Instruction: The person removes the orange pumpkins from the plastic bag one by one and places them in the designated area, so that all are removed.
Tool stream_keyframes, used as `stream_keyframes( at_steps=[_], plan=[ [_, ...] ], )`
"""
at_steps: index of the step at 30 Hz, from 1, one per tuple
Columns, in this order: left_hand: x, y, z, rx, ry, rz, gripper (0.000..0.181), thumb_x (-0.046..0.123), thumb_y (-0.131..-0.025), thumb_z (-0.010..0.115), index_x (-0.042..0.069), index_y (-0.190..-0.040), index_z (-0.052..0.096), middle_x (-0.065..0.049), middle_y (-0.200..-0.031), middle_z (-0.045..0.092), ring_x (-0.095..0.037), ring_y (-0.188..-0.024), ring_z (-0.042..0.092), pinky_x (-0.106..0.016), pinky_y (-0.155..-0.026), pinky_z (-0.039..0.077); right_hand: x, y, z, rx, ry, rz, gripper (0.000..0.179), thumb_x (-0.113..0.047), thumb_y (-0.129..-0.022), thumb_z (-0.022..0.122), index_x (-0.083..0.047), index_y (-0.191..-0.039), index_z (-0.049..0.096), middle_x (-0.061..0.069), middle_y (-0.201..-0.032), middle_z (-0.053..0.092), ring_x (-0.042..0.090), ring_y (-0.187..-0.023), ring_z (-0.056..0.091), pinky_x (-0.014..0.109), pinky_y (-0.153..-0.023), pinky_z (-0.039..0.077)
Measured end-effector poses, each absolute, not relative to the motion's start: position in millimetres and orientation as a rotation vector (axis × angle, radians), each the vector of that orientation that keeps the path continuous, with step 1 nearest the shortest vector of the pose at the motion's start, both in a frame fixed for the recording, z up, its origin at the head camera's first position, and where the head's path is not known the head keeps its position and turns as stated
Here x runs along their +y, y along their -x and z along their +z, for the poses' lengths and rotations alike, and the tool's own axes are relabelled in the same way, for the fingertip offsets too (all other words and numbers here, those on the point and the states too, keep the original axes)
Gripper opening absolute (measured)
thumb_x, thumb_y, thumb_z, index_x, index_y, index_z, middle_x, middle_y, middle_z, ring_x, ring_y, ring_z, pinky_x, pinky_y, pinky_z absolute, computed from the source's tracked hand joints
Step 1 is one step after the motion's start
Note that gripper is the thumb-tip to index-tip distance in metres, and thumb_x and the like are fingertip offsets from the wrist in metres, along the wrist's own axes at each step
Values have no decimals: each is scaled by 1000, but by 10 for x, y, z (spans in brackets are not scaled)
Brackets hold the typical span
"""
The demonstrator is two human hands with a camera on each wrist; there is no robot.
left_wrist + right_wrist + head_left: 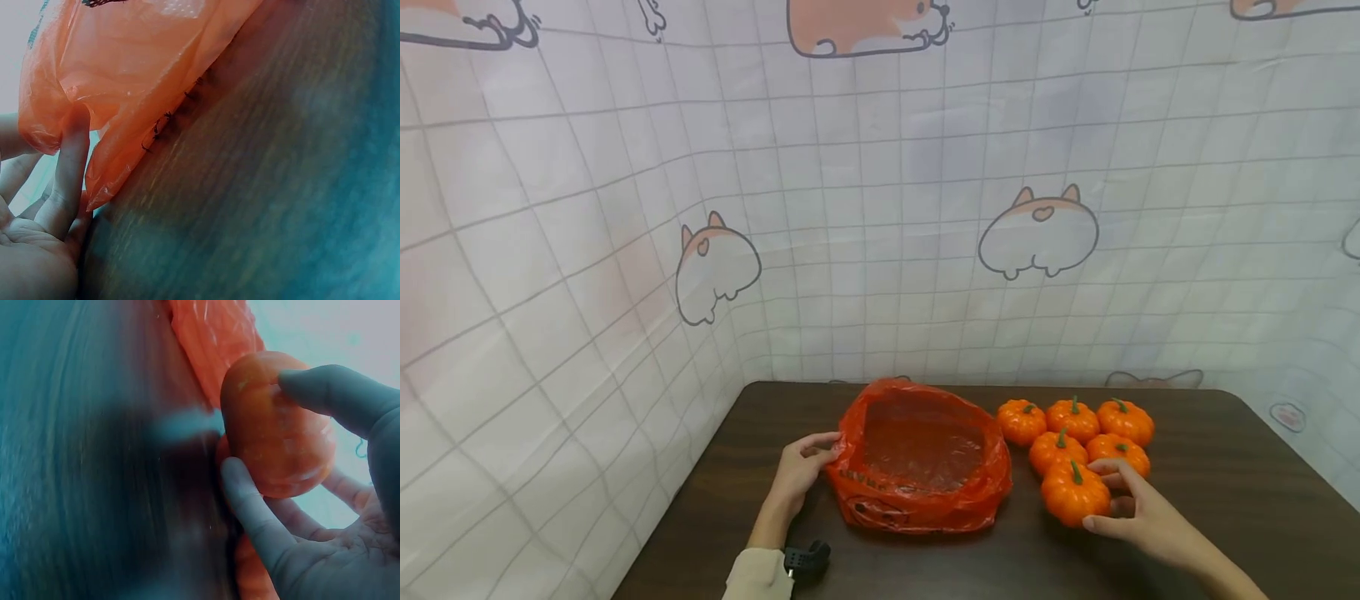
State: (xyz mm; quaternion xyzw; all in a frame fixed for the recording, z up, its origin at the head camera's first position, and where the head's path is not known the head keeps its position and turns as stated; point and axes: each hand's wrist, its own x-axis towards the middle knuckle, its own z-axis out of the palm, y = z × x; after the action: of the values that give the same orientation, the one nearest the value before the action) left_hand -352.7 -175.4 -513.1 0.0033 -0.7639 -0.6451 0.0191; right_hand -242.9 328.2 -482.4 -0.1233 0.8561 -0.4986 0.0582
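Note:
A red plastic bag (925, 508) stands on the table with its wide mouth facing up. My left hand (801, 471) pinches the bag's left edge; in the left wrist view the fingers (72, 169) press into the thin film. On the right, my right hand (1138, 512) grips a small orange pumpkin (1075, 496) with a green stem. Thumb and fingers sit on opposite sides of that pumpkin (281, 425) in the right wrist view, where it shows raised off the tabletop.
Several more orange pumpkins, among them a back right one (1125, 422) and a back left one (1021, 422), cluster just behind the held one, right of the bag. The dark wooden table (1240, 467) is bordered by a white grid-patterned cloth (880, 208) with cartoon dogs.

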Motion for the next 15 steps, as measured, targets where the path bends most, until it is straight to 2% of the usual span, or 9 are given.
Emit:
stream_keyframes(
  at_steps=[8,15],
  plan=[
    [-1698,3433,-4964,-2368,-12,-2027,31,5,-95,66,5,-126,72,-9,-99,74,-15,-86,66,-29,-78,53,3403,2396,-4863,2650,373,-1452,64,-20,-93,74,-5,-142,35,29,-132,47,14,-97,62,30,-73,54],
    [-1748,3543,-5121,-2371,-4,-2010,31,6,-96,66,4,-126,72,-9,-97,73,-15,-84,65,-31,-77,54,3545,2372,-4926,2763,390,-1341,64,-22,-91,77,-5,-141,40,24,-129,55,0,-101,58,26,-75,53]
  ],
)
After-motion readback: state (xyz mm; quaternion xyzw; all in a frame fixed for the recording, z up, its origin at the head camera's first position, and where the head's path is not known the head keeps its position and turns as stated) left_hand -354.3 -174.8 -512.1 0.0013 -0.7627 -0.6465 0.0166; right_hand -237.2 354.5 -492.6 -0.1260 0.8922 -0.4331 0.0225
